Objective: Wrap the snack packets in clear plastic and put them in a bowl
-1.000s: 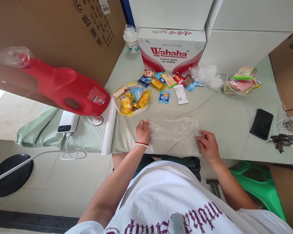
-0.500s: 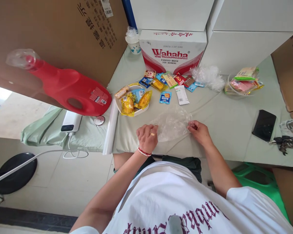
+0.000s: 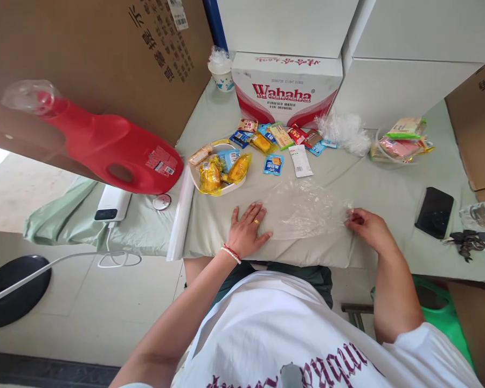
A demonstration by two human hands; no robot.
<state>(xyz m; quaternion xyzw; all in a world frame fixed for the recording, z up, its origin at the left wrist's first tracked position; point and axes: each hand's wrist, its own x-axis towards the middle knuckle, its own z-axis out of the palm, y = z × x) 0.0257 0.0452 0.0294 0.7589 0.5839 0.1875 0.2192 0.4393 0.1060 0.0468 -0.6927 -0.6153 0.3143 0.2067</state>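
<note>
clear plastic film (image 3: 307,210) lies crinkled on pale cloth (image 3: 392,194), between the two hands. left hand (image 3: 246,233): palm down, fingers spread, at the film's near-left end. right hand (image 3: 367,226): thumb and fingertips pinching the film's right edge. beyond left hand, white bowl (image 3: 233,187) of yellow-wrapped snacks (image 3: 210,175); left of that hand, clear roll (image 3: 180,215). right of right hand, black phone (image 3: 434,213). ahead of both, loose packets (image 3: 281,136).

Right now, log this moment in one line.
clear plastic: laid out, wrinkled | left hand: palm down at plastic's left end | right hand: pinching plastic's right end | wrapped snacks: in bowl
</note>
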